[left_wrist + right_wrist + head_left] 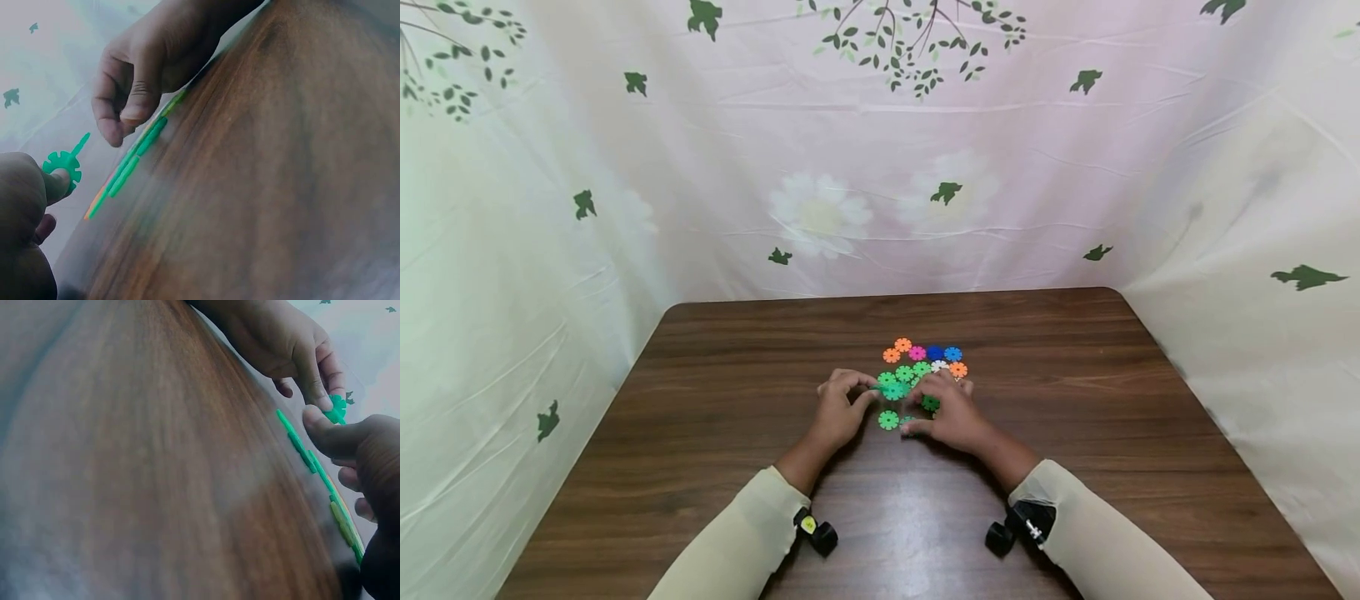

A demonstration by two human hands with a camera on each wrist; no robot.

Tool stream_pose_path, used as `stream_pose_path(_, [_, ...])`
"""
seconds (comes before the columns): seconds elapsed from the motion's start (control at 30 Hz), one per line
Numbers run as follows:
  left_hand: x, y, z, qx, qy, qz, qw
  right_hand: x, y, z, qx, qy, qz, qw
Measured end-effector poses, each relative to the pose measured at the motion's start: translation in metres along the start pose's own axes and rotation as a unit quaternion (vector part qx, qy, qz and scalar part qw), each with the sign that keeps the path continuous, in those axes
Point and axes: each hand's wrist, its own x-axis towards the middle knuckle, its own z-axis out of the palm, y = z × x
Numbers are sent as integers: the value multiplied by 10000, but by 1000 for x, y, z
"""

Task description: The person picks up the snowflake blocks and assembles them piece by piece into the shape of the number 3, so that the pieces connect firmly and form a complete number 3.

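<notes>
Between thumb and fingers my left hand (pixel 844 407) pinches a green notched disc (pixel 62 167), held up off the table. A second green piece juts edge-on from its rim in the left wrist view, seemingly slotted into it. My right hand (pixel 953 415) hovers just to the right, over loose discs that it partly covers. Its thumb and fingers are bent and apart, and I see nothing between them. A loose green disc (pixel 888 420) lies flat near the right thumb. In the right wrist view, the right thumb (pixel 325 432) comes close to the held green disc (pixel 337 409).
Behind the hands, several notched discs lie flat: orange (pixel 903 344), pink (pixel 917 353), dark blue (pixel 934 353), light blue (pixel 952 354), white (pixel 939 366) and green (pixel 922 367). The brown wooden table (pixel 715 433) meets a patterned cloth (pixel 880 167) at the back.
</notes>
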Motion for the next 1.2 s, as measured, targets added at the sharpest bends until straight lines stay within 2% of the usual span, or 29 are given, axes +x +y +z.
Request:
stream_pose_path(0.3, [1,0,-2,17,-16,-148,9999,-4,3,-3,-31,-509,-185,9985])
stream_pose_path(0.53, [1,1,-2,-51,-52,-154,9999,-4,3,-3,-37,-521,-284,9982])
stream_pose_path(0.7, [-1,1,-1,-25,-67,-208,9998,-4,4,-2,45,-498,-192,9986])
stream_pose_path(0.83, [-1,1,0,-25,-56,-239,9997,-6,4,-3,340,-475,-46,9983])
stream_pose_path(1.0, [-1,3,2,-112,-33,-163,9998,-10,4,-4,695,-274,49,9972])
stream_pose_path(1.2, [-1,2,1,-170,-35,-154,9997,-13,8,-3,744,220,-81,9970])
